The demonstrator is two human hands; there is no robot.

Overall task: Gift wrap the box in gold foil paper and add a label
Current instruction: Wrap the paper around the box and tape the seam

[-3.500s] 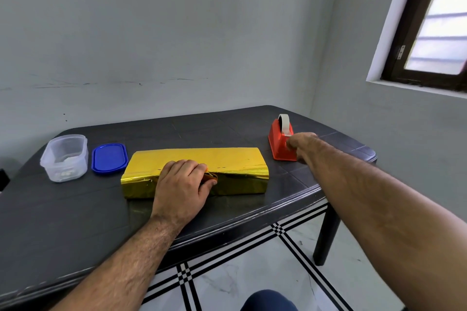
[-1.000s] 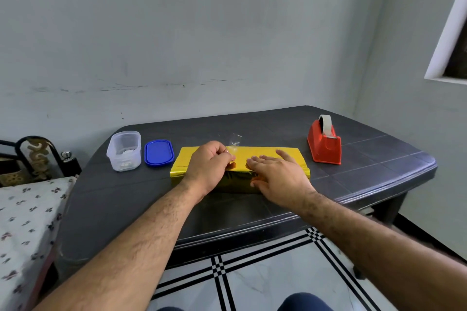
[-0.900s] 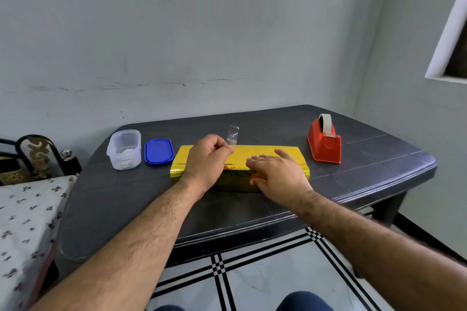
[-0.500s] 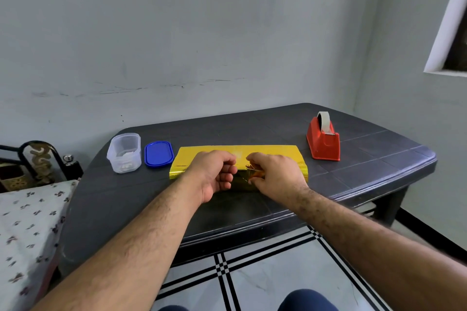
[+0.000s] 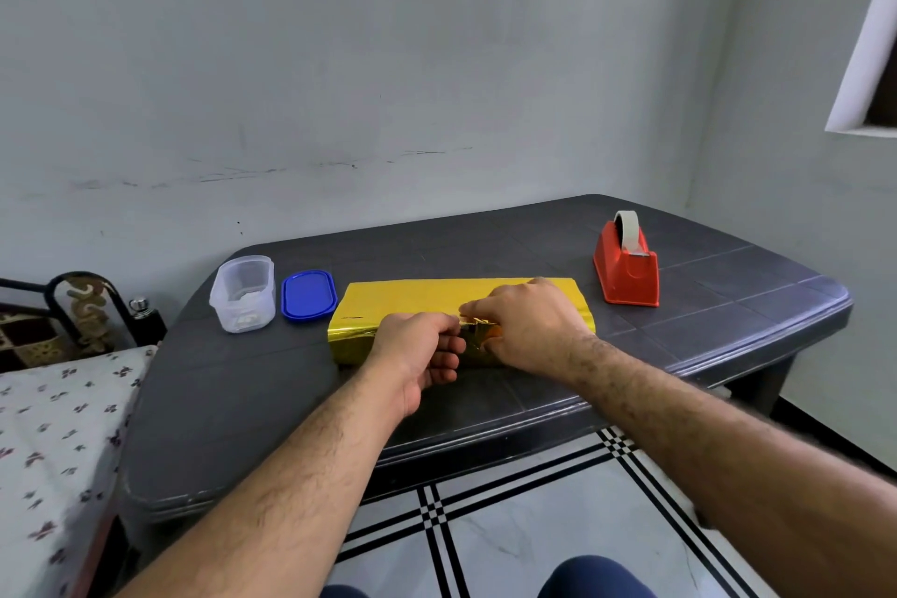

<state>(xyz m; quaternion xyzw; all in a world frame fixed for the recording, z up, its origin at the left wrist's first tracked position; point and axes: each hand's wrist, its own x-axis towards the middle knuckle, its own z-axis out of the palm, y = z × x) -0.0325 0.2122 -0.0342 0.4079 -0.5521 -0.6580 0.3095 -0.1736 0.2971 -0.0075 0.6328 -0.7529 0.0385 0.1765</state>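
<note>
Clear plastic tub [image 5: 242, 294], lid off, held sth small & whitish at bottom; its blue oval lid [image 5: 309, 295] lay beside it. No legible writing. Gold-foil-wrapped long box [image 5: 388, 306] sat mid dark grey plastic table [image 5: 728, 321], red tape dispenser [image 5: 626, 267] to its right. Left hand [image 5: 417, 350] & right hand [image 5: 529, 330] both pinched the foil's front seam. Grey walls, tiled floor.

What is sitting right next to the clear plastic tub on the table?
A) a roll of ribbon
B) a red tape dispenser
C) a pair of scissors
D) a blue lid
D: the blue lid lies flat just to the right of the clear tub, between it and the gold-wrapped box; the red tape dispenser stands far off past the box's other end.
</note>
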